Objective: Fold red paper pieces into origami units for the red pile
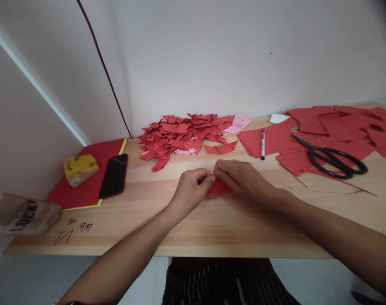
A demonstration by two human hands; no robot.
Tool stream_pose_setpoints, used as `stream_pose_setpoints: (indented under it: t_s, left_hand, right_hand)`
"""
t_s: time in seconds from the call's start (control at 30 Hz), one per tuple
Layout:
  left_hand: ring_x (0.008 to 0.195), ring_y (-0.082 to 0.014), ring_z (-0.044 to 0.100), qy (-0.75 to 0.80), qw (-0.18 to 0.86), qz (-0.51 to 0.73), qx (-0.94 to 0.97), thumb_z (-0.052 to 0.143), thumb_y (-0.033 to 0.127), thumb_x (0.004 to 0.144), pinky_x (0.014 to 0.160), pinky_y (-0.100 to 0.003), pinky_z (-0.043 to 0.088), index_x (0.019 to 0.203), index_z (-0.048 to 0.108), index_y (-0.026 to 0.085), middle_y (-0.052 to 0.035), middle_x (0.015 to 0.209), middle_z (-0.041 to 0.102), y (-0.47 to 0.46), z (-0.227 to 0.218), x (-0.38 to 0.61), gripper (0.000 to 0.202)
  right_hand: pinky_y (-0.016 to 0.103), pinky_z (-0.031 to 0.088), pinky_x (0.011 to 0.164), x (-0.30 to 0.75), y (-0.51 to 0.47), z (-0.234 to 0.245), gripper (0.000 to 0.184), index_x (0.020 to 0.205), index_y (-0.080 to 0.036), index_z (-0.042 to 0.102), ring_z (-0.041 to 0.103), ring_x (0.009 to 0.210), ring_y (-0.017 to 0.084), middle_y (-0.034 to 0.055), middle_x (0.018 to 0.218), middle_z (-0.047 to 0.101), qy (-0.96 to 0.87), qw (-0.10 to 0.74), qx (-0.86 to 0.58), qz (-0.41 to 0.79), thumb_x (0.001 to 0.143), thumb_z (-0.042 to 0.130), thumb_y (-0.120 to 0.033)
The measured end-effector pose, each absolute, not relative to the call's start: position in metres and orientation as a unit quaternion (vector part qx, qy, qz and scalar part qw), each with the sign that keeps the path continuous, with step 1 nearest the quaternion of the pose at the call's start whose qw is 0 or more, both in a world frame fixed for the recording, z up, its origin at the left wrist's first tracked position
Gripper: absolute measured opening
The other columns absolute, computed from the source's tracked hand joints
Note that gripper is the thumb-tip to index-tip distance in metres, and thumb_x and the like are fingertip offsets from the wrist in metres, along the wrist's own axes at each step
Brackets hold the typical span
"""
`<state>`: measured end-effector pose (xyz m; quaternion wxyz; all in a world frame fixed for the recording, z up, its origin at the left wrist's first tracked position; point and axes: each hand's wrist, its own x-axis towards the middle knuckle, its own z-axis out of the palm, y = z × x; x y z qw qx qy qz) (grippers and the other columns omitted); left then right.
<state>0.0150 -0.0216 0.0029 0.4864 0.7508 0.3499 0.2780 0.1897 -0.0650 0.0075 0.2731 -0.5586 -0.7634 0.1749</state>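
Between my two hands, low over the middle of the table, is a piece of red paper point(217, 187), partly hidden by my fingers. The thumb and fingers of my left hand point(194, 186) pinch its upper left edge. My right hand point(244, 178) is closed on the same paper from the right, its fingertips meeting those of the left. Just beyond them lies a heap of folded red paper pieces point(180, 131), a few pink ones point(239, 123) among them. One folded red piece point(221, 147) rests at the near edge of that heap.
Black-handled scissors point(331, 161) and a marker point(263, 145) lie on red paper sheets point(342, 127) at the right. On the left, a black phone point(114, 176) and a yellow packet point(81, 168) rest on a red sheet point(62, 192). A bag marked LUCKY point(28, 216) stands at the left edge.
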Motion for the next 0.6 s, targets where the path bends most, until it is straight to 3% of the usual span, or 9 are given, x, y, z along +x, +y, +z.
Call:
stream_pose_setpoints:
  t_s: [0.27, 0.6]
  left_hand:
    - [0.047, -0.0084, 0.047, 0.359, 0.527, 0.265, 0.723, 0.055, 0.038, 0.087, 0.05, -0.021, 0.035, 0.063, 0.054, 0.015, 0.0017, 0.054, 0.054, -0.022, 0.003, 0.013, 0.033]
    - [0.041, -0.0072, 0.034, 0.385, 0.504, 0.256, 0.73, 0.052, 0.047, 0.089, 0.045, -0.022, 0.026, 0.056, 0.052, 0.016, 0.0042, 0.043, 0.041, -0.022, 0.006, 0.01, 0.046]
  right_hand:
    - [0.027, 0.03, 0.057, 0.195, -0.064, 0.017, 0.028, 0.07, -0.021, 0.036, 0.04, 0.058, 0.012, -0.0029, 0.062, 0.043, -0.69, 0.347, -0.603, 0.201, 0.096, 0.038, -0.032]
    - [0.027, 0.031, 0.057, 0.201, -0.06, 0.013, 0.031, 0.069, -0.022, 0.033, 0.041, 0.059, 0.013, -0.0029, 0.062, 0.041, -0.681, 0.358, -0.61, 0.189, 0.096, 0.038, -0.035]
